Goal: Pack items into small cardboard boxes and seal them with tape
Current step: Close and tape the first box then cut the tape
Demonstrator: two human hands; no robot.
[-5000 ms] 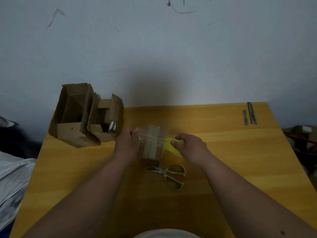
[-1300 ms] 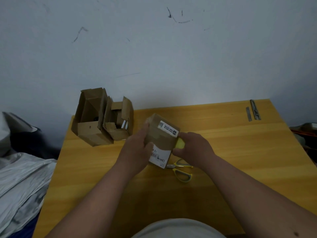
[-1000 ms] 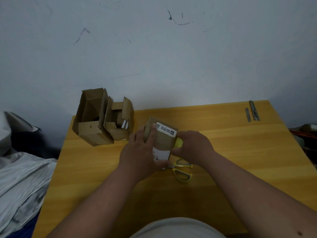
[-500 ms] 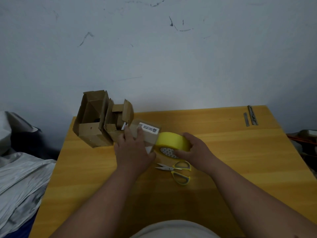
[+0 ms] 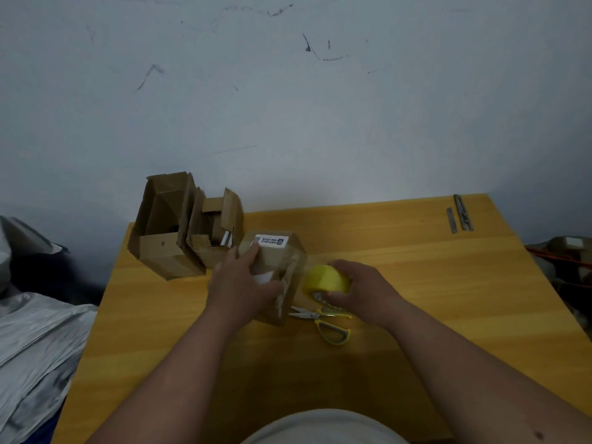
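Head view: left hand (image 5: 238,283) grips the small cardboard box (image 5: 277,274) on the table (image 5: 416,283). Just right of the box, the right hand (image 5: 362,291) clamps the yellow tape roll (image 5: 326,280), above the scissors (image 5: 323,320).

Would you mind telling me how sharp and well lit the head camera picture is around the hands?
Head view: dim, flat light; the left hand on the cardboard box and the right hand holding the yellow tape roll are motion-blurred; the scissors look sharper; wide-angle distortion bends the table edges.
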